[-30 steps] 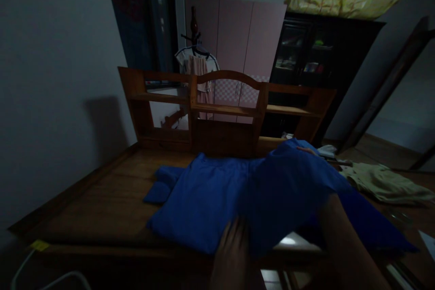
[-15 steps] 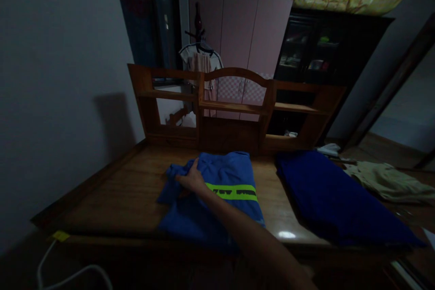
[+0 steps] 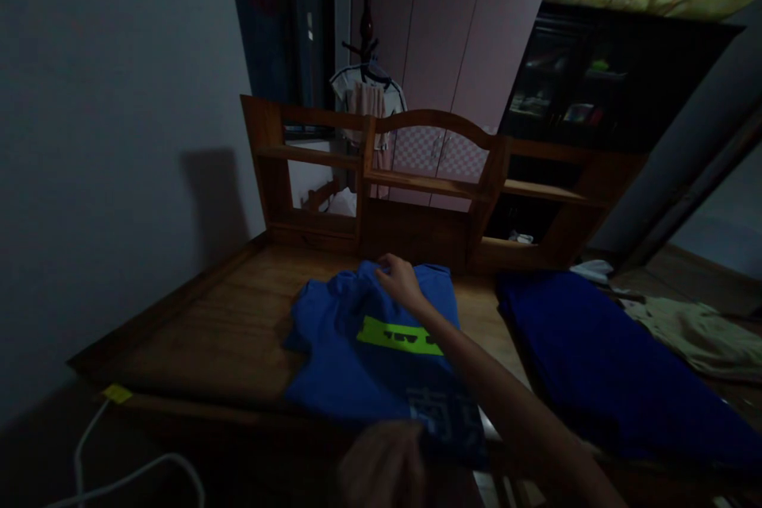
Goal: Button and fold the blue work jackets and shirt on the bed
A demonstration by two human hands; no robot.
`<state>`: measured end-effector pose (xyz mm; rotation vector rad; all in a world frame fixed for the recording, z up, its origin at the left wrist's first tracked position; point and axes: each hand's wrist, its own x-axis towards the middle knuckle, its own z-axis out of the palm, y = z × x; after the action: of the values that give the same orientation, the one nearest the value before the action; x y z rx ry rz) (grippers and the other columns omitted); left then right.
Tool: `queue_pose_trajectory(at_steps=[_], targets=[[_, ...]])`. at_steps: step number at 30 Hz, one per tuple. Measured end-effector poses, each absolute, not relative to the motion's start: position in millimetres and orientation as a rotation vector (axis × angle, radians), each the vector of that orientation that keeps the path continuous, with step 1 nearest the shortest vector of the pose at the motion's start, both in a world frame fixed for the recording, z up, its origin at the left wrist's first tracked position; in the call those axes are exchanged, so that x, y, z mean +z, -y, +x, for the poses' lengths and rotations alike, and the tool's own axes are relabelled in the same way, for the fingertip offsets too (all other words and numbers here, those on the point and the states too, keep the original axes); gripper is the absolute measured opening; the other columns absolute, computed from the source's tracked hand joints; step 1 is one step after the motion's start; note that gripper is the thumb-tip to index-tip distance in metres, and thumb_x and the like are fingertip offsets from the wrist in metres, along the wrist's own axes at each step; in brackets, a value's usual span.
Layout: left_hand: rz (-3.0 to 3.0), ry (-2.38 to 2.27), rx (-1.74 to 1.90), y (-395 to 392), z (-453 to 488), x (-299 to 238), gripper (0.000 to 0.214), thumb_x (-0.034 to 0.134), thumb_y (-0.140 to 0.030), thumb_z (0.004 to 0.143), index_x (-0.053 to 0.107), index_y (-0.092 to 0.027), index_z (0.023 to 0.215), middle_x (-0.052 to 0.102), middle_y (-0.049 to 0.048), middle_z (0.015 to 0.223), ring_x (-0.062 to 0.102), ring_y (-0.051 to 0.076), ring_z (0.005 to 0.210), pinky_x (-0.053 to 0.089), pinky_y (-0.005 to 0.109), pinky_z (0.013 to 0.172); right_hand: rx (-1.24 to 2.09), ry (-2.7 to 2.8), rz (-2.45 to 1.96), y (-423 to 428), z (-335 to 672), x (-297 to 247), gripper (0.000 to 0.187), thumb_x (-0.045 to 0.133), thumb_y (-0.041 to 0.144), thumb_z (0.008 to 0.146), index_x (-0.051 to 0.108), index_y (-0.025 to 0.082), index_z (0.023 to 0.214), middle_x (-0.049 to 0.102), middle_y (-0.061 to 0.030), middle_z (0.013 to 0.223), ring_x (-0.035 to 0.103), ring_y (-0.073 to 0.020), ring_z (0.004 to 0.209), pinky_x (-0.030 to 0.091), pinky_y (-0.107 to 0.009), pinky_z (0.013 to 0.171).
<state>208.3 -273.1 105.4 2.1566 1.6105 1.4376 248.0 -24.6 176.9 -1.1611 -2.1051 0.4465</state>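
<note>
A blue T-shirt [image 3: 345,361] with a bright green printed band lies partly folded and wrinkled on the wooden desktop, its near part reaching the front edge. At the shirt's far side, my right hand [image 3: 400,279] is closed, its fingers pinching the cloth near the top. Pale printed characters show on the shirt's darker near part. Down at the front edge, my left hand [image 3: 384,464] is dim and blurred; it looks closed on the near edge of the shirt. Its fingertips are hard to make out.
Right of the shirt lies a folded dark blue cloth [image 3: 601,365], with a pale garment [image 3: 702,329] beyond. A wooden shelf rack [image 3: 425,186] stands along the desk's back. A white cable [image 3: 140,472] hangs at the front left, below a yellow tag [image 3: 117,394].
My right hand has moved right and away across the shirt. My left hand has come into view at the bottom. The shirt's left side has spread, and its printed near part now shows.
</note>
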Motion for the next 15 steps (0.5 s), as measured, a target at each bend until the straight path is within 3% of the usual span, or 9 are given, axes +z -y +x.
queue_pose_trajectory(at_steps=[4, 6, 9, 15], targets=[[1.652, -2.226, 1.701, 192.8, 106.7, 140.7, 0.032, 0.045, -0.037, 0.087, 0.056, -0.021, 0.113, 0.056, 0.0097, 0.119, 0.051, 0.025, 0.113, 0.038, 0.04, 0.099, 0.369, 2.124, -1.251, 9.6, 268.7, 152.2, 0.024, 0.05, 0.029, 0.084, 0.065, 0.012, 0.093, 0.067, -0.0093, 0.085, 0.061, -0.0182, 0.079, 0.045, -0.026, 0.073], [1.589, -2.3, 1.487, 138.7, 66.3, 154.0, 0.038, 0.048, -0.041, 0.083, 0.057, -0.015, 0.11, 0.058, 0.0133, 0.114, 0.051, 0.028, 0.11, 0.039, 0.04, 0.095, 0.327, 2.154, -1.215, 11.8, 270.3, 145.1, 0.022, 0.049, 0.027, 0.085, 0.065, 0.014, 0.092, 0.066, -0.008, 0.088, 0.06, -0.0164, 0.081, 0.044, -0.025, 0.075], [1.621, -1.976, 1.111, 68.3, 38.7, 160.9, 0.049, 0.062, -0.035, 0.073, 0.055, -0.011, 0.115, 0.056, 0.0163, 0.119, 0.05, 0.028, 0.112, 0.039, 0.035, 0.091, 0.25, 2.185, -1.149, 18.6, 274.8, 147.5, 0.02, 0.048, 0.023, 0.086, 0.064, 0.016, 0.096, 0.063, -0.0075, 0.097, 0.058, -0.0153, 0.091, 0.042, -0.024, 0.083], [1.528, -1.755, 0.944, 23.6, 45.1, 154.7, 0.046, 0.075, -0.05, 0.051, 0.067, -0.01, 0.074, 0.067, 0.0081, 0.071, 0.061, 0.023, 0.072, 0.043, 0.026, 0.06, 0.027, 2.132, -1.135, 20.2, 317.6, 146.4, 0.035, 0.042, 0.028, 0.09, 0.053, 0.017, 0.12, 0.047, -0.0117, 0.128, 0.041, -0.0207, 0.12, 0.031, -0.034, 0.102]])
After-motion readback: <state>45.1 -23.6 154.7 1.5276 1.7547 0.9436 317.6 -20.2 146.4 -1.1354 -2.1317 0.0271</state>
